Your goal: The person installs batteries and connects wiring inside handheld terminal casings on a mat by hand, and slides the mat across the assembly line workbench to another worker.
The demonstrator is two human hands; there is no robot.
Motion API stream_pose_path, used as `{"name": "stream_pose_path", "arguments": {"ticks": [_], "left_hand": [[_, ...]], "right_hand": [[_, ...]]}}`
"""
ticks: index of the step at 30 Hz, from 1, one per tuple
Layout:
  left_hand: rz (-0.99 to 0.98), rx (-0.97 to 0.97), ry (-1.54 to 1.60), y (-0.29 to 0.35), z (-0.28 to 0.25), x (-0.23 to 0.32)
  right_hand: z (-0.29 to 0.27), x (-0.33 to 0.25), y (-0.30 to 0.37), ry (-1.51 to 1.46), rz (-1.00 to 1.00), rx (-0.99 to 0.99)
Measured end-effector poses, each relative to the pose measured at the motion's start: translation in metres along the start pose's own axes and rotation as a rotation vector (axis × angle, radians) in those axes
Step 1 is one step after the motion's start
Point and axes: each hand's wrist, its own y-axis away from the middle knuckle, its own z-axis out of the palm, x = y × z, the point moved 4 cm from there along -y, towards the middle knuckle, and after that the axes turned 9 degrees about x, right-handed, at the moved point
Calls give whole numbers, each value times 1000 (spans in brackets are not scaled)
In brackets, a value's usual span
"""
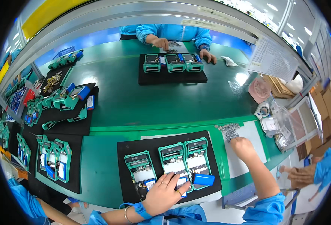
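Right hand [244, 149] at silvery parts [228, 130]

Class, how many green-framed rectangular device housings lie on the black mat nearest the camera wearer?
3: on the black rectangular mat, a left green-framed rectangular housing, a middle housing and a right housing. The left hand partly covers the middle one; none seems wholly hidden.

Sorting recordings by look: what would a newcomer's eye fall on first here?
Likely the three green housings on the black mat in front, the left hand over the middle one. Then the small metal parts at right, by the right hand, and the similar units facing a co-worker across the table.
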Motion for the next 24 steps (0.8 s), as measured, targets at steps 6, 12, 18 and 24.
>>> {"name": "stream_pose_path", "arguments": {"ticks": [6,12,18,24], "left_hand": [[-216,128,244,8,-13,-13],[-401,186,174,38,-21,-24],[-289,209,80,46,-14,-6],[-205,173,10,45,-11,-3]], "right_hand": [[-58,-39,-25,-360,244,120],[-96,-160,-45,-575,-210,201],[-73,-196,-49,-349,-372,205],[-69,-202,-57,-232,-420,147]]}}
